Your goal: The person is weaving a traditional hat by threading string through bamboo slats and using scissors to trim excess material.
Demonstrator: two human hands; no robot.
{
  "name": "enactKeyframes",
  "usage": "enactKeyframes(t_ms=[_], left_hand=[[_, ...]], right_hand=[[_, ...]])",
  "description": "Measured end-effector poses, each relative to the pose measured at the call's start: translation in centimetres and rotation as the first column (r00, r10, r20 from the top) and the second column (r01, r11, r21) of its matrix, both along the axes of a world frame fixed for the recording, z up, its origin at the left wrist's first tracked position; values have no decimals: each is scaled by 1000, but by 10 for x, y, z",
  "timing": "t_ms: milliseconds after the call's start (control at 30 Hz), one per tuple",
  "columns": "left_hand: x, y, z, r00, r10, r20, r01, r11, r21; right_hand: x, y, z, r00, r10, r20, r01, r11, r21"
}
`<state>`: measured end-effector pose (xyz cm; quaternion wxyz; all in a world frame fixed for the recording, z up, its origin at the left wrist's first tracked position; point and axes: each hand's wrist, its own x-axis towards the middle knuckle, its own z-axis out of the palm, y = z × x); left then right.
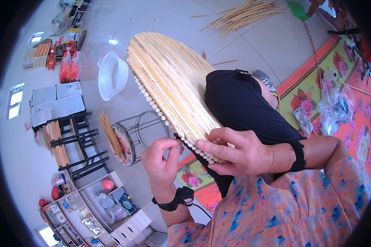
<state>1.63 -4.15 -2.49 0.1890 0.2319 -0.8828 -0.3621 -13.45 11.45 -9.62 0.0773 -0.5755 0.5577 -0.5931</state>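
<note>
A long mat of pale straw-coloured stalks [169,78], laid side by side, slants across my lap and thigh. Its cut stalk ends form a row of round tips along the left edge. My right hand [243,152] grips the near end, thumb on top and the other fingers around the edge. Close by, my left hand [163,160] is pinched at the row of cut ends, thumb against forefinger. Whatever lies in that pinch is too small to make out. Both wrists wear black bands.
Loose stalks [249,16] lie on the tiled floor at the far side. More stalks [110,133] rest on a round stool [125,144] at left, near a white basin [112,77]. A floral mat [305,99] with plastic bags [334,109] spreads right. Shelves [107,201] stand lower left.
</note>
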Motion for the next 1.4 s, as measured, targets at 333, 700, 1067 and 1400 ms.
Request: enactKeyframes(t_ms=[333,700,1067,1400], left_hand=[[-10,14,2,999,45,1,-45,999,-3],[-39,50,27,950,309,-44,-278,902,330],[-54,56,25,913,408,17,-408,909,86],[-51,49,19,885,445,-138,-362,844,396]], right_hand=[[1,-2,-2,1000,-15,11,15,1000,-18],[-7,-1,2,999,33,21,-33,999,-12],[-49,-15,-14,996,-23,88,28,998,-54],[-61,-72,1,925,263,273,-210,955,-207]])
